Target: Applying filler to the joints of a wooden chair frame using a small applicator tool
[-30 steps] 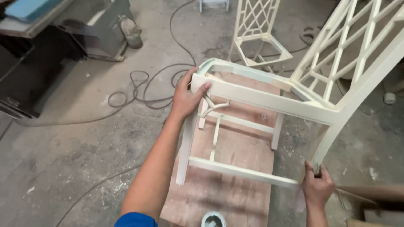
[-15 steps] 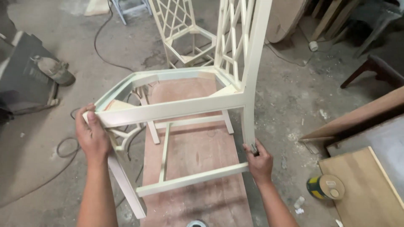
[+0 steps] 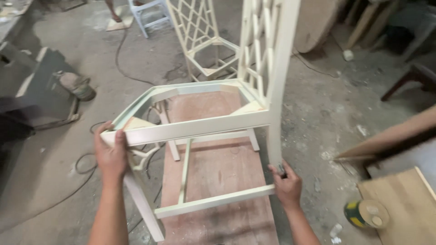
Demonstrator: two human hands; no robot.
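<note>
A furniture workshop: unfinished chair frames [image 3: 204, 41], dusty concrete floor [image 3: 327, 104] (cables strewn).

Both hands on cream chair frame

L hand [image 3: 110, 154] grips front corner of chair frame [image 3: 200, 122]; R hand [image 3: 286, 181] clasps rear leg low down. Frame stands on plywood sheet [image 3: 218, 168]. 2nd chair frame [image 3: 204, 41] behind. Tape roll [image 3: 366, 213] at right; cables [image 3: 86, 163] on concrete floor [image 3: 318, 104].

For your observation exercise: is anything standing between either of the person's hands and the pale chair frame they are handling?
Nothing visible does. The left hand already grips the front corner of the chair frame, and the right hand is on the lower part of its rear leg. The frame stands on a board.
</note>
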